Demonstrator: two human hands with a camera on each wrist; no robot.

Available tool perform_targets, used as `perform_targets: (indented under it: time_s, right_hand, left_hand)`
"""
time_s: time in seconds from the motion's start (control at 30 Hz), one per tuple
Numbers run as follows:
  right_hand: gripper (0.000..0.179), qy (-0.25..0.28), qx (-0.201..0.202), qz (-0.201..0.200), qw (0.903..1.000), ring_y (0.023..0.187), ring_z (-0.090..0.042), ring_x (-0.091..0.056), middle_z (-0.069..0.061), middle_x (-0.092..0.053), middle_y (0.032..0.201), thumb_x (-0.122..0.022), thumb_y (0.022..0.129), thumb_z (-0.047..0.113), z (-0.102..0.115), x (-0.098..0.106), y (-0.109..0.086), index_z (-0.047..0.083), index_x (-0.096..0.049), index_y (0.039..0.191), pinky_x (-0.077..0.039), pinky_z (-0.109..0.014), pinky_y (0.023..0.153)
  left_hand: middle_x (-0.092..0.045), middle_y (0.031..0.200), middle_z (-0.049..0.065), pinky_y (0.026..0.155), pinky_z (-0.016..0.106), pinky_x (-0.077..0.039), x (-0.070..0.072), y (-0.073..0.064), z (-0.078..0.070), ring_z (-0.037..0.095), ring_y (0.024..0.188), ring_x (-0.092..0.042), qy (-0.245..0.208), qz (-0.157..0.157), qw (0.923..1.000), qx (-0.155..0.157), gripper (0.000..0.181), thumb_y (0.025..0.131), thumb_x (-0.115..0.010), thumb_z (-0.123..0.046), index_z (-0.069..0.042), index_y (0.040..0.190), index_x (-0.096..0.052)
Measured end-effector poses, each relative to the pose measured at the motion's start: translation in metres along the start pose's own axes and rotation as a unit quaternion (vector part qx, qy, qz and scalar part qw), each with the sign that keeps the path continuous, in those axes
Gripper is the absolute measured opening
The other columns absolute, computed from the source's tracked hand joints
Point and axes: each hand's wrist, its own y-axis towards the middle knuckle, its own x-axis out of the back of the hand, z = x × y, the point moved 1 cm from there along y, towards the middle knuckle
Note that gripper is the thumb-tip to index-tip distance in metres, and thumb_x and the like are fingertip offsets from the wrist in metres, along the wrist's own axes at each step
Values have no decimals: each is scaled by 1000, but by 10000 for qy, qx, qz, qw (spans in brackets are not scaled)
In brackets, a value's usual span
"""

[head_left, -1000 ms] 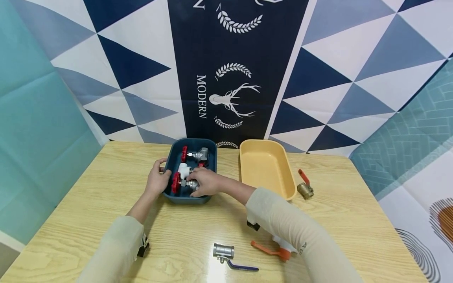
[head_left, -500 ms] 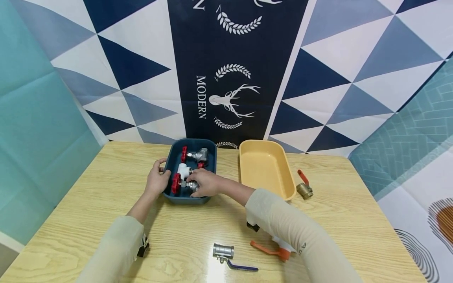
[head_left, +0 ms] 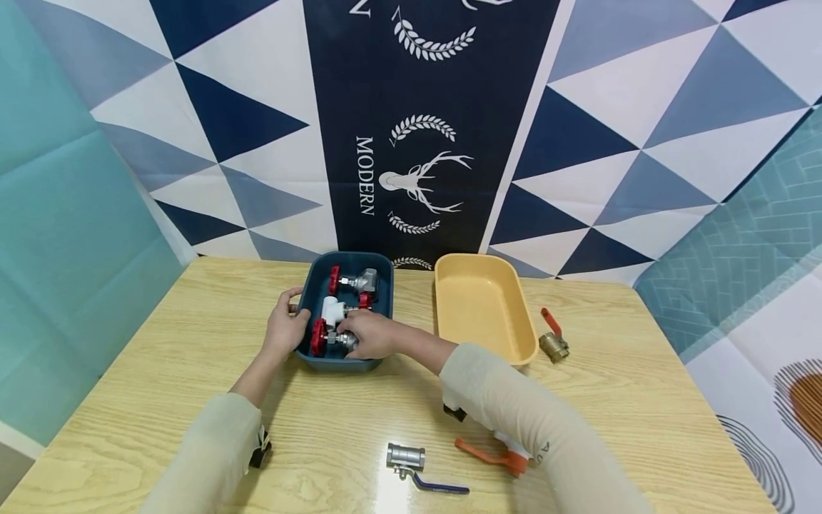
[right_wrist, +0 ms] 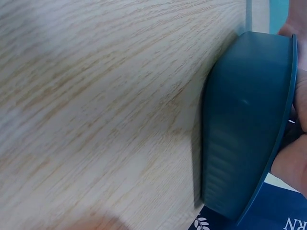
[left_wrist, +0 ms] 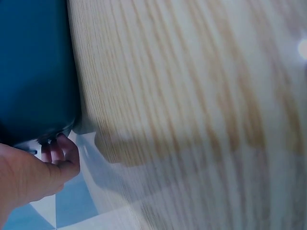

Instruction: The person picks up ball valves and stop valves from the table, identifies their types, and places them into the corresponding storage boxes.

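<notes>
A dark blue plastic bin (head_left: pixel 342 365) stands on the table near the wall. My left hand (head_left: pixel 287 328) grips its left rim; in the left wrist view curled fingers (left_wrist: pixel 71 155) show at the bin's edge. Reaching inside from the right, my right hand (head_left: pixel 374 334) pinches the metal body of a gate valve whose red handwheel (head_left: pixel 318 337) points left. Just behind lies a white tee-shaped fitting (head_left: pixel 332 311), with a red part (head_left: pixel 364 300) beside it. Another valve (head_left: pixel 366 280) with a red handwheel rests at the bin's back. The right fingertips are partly hidden inside the bin.
A yellow bin (head_left: pixel 478 307) stands to the right, with a red-handled brass ball valve (head_left: pixel 554 345) beside it. Nearer lie a steel ball valve (head_left: pixel 406 455) with a blue lever and an orange-handled valve (head_left: pixel 514 460), partly covered by the right sleeve (head_left: pixel 520 414).
My right hand has shifted slightly within the blue bin, and a little more of the red part behind it shows. The left hand keeps its place on the rim.
</notes>
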Motion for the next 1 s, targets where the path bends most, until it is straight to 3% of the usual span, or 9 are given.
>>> perform_targets:
  time_s: [1.0]
  right_hand:
    - [49, 17, 35, 267, 9996, 118, -18, -52, -8, -58, 125, -69, 85, 24, 0, -3, 13, 2, -56, 127, -40, -26, 100]
  left_hand:
    - [-48, 104, 13, 65, 24, -40, 1, 1, -1, 20, 86, -50, 40, -48, 10000, -49, 49, 92, -42, -10, -13, 141, -36]
